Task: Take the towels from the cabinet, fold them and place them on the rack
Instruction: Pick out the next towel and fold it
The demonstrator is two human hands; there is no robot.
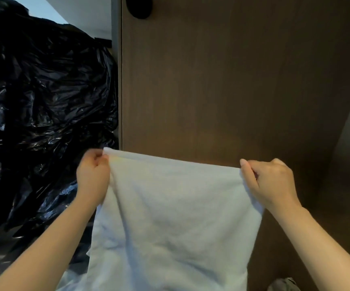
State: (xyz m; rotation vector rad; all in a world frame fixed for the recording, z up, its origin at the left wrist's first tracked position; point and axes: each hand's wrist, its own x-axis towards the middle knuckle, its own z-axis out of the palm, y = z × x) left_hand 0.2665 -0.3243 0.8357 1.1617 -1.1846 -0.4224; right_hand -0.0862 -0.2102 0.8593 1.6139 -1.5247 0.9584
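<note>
Far to the left of the fingers, black bags (43, 91) lay heaped, glossy and crumpled, from the top of the view down past the left forearm. Just right of them the left hand (93, 175) was raised, its fingers (99, 161) curled and pinching the upper left corner of the towel (169, 217), the corner's tip poking out above the knuckles. Between the two sets of fingers the white towel was held up by its top edge, which ran nearly taut from one grip to the other and sloped a little down toward the right. Below the fingers the cloth hung in soft wrinkles, spreading down between the forearms to the bottom of the view. Beyond the fingers and above them stood a brown wood panel (222, 80), with a round black knob (139, 7) high up near its left edge. At the towel's upper right corner the right hand (272, 181) gripped it, fingers (250, 168) curled round the edge and cloth bunched under the palm. Well below those fingers, at the bottom edge, a bit of grey fabric (283, 285) showed; what it was I could not tell
</note>
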